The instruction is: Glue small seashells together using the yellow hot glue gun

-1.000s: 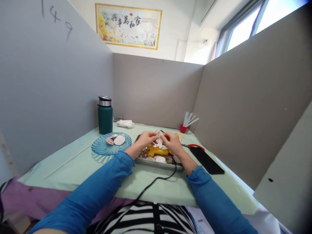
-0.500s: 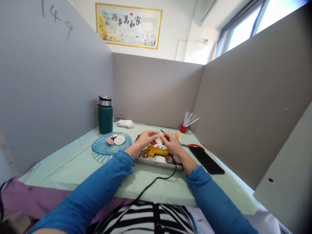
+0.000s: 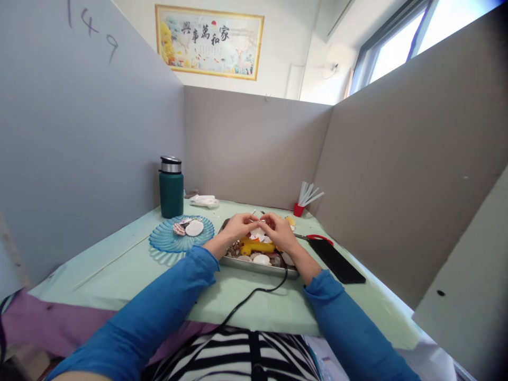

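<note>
Over the far part of a metal tray [image 3: 256, 268], my left hand [image 3: 238, 226] and my right hand [image 3: 281, 231] meet, thumbs and fingertips pinched together. Whatever small thing they hold between them is mostly hidden by the fingers. Below them a yellow glue gun [image 3: 257, 246] lies across the tray, its black cord [image 3: 257, 290] running toward my body. White shells [image 3: 262, 259] and small brown pieces fill the tray around it. On the left, a blue fluted glass plate [image 3: 161, 241] carries a white disc-shaped shell [image 3: 194, 228] and a striped shell [image 3: 179, 229].
A green bottle [image 3: 171, 194] stands behind the plate. To the right are red-handled scissors [image 3: 319, 239], a black phone-like slab [image 3: 335, 260] and a red cup [image 3: 299, 210] of white sticks. Grey partitions [image 3: 254, 143] enclose the table. A thin stick [image 3: 111, 262] lies left.
My fingertips have drawn closer together and curled inward, covering the whitish piece that showed between them. The tray, glue gun and plate have stayed in place.
</note>
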Motion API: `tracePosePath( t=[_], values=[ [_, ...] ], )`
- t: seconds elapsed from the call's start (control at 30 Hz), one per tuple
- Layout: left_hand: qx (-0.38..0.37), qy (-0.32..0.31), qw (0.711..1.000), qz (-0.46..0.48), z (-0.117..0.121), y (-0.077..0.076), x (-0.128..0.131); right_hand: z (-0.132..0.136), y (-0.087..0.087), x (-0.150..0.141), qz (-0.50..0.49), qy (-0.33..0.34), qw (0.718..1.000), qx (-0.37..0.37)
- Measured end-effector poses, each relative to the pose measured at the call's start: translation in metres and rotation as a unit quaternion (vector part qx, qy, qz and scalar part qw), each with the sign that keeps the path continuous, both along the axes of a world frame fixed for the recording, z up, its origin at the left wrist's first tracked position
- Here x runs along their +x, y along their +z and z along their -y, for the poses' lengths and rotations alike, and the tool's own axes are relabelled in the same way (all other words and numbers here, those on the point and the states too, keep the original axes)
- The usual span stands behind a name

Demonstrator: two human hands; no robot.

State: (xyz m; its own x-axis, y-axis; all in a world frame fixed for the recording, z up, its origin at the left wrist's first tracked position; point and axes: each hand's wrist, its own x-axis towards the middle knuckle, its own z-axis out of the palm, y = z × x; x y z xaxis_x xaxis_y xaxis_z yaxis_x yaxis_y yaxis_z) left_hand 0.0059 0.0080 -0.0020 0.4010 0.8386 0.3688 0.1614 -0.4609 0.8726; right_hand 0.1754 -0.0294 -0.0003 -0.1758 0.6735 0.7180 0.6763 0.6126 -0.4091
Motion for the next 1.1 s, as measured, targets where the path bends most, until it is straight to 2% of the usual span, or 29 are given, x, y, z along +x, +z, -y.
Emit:
tracePosePath(
  t=[0.33,0.63,0.87,1.1],
  values=[
    [-0.016,0.009,0.999,0.035,0.0027,0.0025,0.0013,-0.0001,-0.0006,0.0006,-0.001,-0.006,1.000,0.002],
    [-0.013,-0.033,0.996,0.077,0.0053,0.0042,0.0021,-0.0005,-0.0011,0.0004,-0.026,-0.004,1.000,-0.004],
    [0.003,-0.010,0.998,0.069,0.0087,0.0078,0.0000,-0.0002,-0.0008,-0.0009,-0.018,0.000,1.000,-0.008],
    [0.009,-0.003,0.998,0.066,0.0043,0.0034,0.0002,0.0009,-0.0003,-0.0008,-0.004,-0.002,1.000,-0.004]
  ],
)
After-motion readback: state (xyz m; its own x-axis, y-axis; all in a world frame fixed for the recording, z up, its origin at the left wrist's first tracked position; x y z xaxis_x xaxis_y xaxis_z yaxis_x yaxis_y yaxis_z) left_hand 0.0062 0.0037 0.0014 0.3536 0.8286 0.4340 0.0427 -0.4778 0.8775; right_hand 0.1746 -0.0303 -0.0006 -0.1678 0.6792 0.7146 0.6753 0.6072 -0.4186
